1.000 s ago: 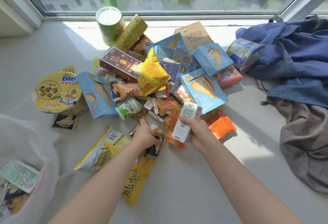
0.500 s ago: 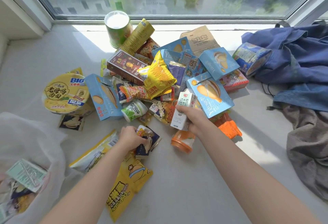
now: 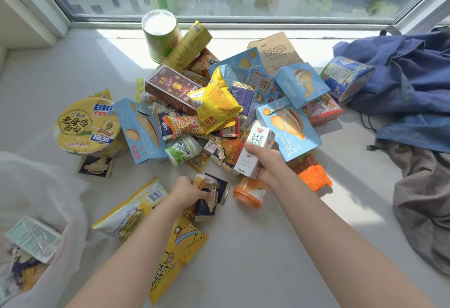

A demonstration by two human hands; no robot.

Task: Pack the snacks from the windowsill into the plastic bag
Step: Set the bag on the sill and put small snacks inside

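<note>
The white milk carton [image 3: 254, 151] sits at the near edge of the snack pile [image 3: 214, 105], long axis leaning away and slightly right, fingers of the right grip [image 3: 267, 165] curled round it. The left grip [image 3: 185, 190] clutches small dark-blue packets [image 3: 215, 198] over the windowsill [image 3: 255, 246]. The plastic bag [image 3: 68, 200] lies at the lower left, nearer the left grip.

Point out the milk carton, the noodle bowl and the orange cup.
milk carton [image 3: 257, 138], head view, printed front face
noodle bowl [image 3: 82, 127], head view, yellow lid
orange cup [image 3: 248, 196], head view, side wall
</note>
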